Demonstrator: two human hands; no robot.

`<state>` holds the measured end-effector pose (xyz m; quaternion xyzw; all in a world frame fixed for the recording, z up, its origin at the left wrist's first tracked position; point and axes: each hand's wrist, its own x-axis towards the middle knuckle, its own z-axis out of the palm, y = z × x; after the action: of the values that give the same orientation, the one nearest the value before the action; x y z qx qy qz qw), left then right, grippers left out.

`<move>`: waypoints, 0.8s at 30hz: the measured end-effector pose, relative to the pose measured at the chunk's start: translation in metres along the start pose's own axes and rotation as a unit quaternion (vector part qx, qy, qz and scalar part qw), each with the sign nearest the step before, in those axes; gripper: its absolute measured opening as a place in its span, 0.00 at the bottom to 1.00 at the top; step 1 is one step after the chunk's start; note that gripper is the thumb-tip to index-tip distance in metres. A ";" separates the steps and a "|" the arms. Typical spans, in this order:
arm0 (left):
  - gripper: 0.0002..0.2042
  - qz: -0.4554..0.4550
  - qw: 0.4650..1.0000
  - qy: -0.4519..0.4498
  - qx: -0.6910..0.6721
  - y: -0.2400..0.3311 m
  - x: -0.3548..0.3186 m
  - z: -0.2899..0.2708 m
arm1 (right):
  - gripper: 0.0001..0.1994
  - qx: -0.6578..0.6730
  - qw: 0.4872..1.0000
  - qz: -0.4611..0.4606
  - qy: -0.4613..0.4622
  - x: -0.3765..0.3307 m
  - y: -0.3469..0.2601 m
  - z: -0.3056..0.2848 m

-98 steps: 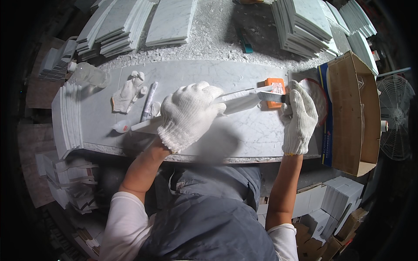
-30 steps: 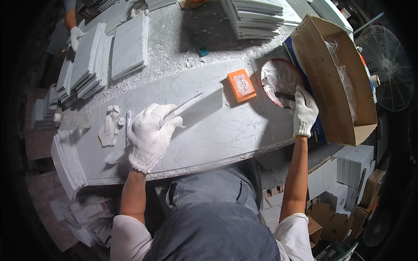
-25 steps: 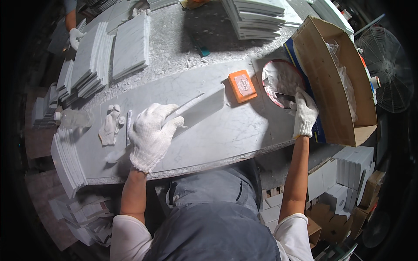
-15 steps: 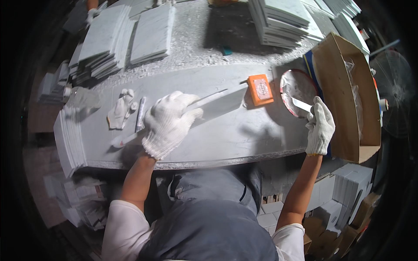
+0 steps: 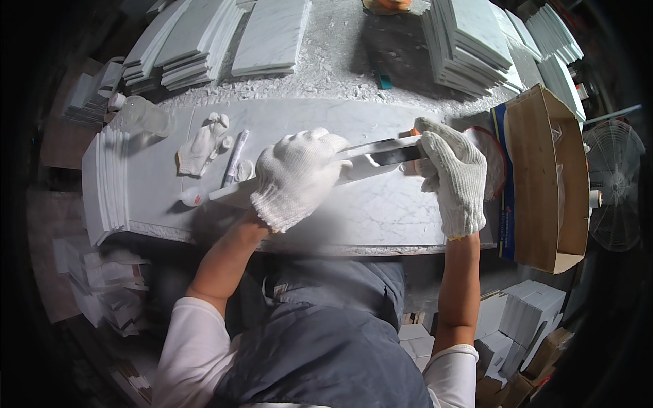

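My left hand, in a white knitted glove, is closed around a thin white marble tile raised above the worktable. The tile is seen almost edge-on. My gloved right hand grips a putty knife, its dark flat blade reaching left to the tile's right part. A white smear shows by the blade's tip; whether blade and tile touch is hard to tell. Behind my right hand, a round red-rimmed dish with white paste is partly covered. An orange box is mostly hidden there too.
Spare white gloves, a marker-like tube and a clear plastic bottle lie at left. Marble tile stacks stand at the back. A cardboard box borders the right side, with a fan beyond.
My right hand has moved left and up from the dish, bringing the putty knife to the tile. My left hand has shifted slightly right with the tile.
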<state>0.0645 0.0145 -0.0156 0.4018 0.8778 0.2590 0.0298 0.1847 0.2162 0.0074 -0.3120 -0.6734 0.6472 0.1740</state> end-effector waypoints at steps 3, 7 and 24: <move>0.10 0.001 1.000 -0.011 -0.009 -0.002 0.002 -0.001 | 0.16 -0.036 0.999 -0.008 -0.014 0.001 -0.003 0.008; 0.12 0.002 1.000 -0.011 -0.009 -0.001 0.000 -0.003 | 0.16 -0.077 0.996 -0.034 -0.015 0.005 -0.009 0.015; 0.14 0.030 0.999 -0.007 0.043 -0.007 0.002 0.003 | 0.12 -0.177 0.965 -0.195 0.016 0.005 -0.015 0.019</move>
<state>0.0588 0.0139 -0.0215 0.4306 0.8755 0.2191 0.0109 0.1658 0.2060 0.0192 -0.2105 -0.8221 0.4666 0.2494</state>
